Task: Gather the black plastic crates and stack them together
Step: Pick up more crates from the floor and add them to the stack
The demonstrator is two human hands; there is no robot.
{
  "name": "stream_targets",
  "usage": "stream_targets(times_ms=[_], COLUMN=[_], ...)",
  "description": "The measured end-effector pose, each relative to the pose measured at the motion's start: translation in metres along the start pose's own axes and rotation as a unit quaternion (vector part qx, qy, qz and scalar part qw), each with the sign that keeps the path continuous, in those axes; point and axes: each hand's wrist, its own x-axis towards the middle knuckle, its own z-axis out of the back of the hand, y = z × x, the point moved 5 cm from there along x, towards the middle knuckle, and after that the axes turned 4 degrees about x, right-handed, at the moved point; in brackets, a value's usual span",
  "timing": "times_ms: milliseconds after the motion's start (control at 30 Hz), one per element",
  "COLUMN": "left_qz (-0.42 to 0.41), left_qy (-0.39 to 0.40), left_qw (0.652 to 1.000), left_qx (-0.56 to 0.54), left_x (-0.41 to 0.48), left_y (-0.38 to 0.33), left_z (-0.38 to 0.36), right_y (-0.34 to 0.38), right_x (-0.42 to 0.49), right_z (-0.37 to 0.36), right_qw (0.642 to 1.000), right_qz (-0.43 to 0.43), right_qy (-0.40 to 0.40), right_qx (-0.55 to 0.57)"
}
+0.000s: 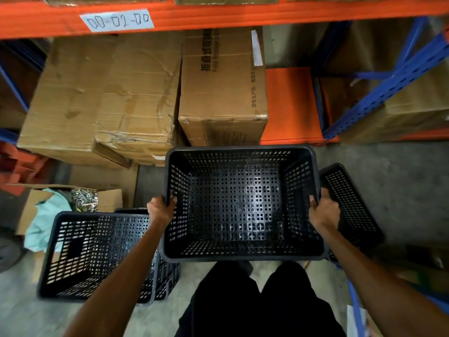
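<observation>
Above the floor, both hands (left, right) grip an empty black crate by its rims.

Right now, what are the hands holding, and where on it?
Both hold one black crate: left hand on its left rim, right hand on its right rim.

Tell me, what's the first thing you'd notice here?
The big black crate in the middle, empty and full of little holes, held up by its side rims by the left hand and right hand. Another black crate sits on the floor to the left. Behind them, brown cardboard boxes crowd under a bright orange shelf beam.
</observation>
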Motion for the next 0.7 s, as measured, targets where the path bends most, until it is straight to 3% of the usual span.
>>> stream_targets(times_ms=[300,433,700], left_qz=[-0.030,0.005,-0.005], left_qy=[0.001,0.014,0.023], left_qw=[1.000,1.000,0.999], left_qx=[0.001,0.027,0.045], left_x=[0.008,0.010,0.006], left_y=[-0.013,-0.001,0.004], left_z=[0.001,-0.002,-0.007], right_y=[-0.001,-0.004,-0.007], right_x=[0.010,0.009,0.009], right_z=[-0.005,-0.011,-0.010], right_qw=[1.000,0.998,0.995], right_qz=[0.012,0.021,0.026], right_qy=[0.014,0.036,0.055], right_qx=[-0.022,-0.052,-0.079])
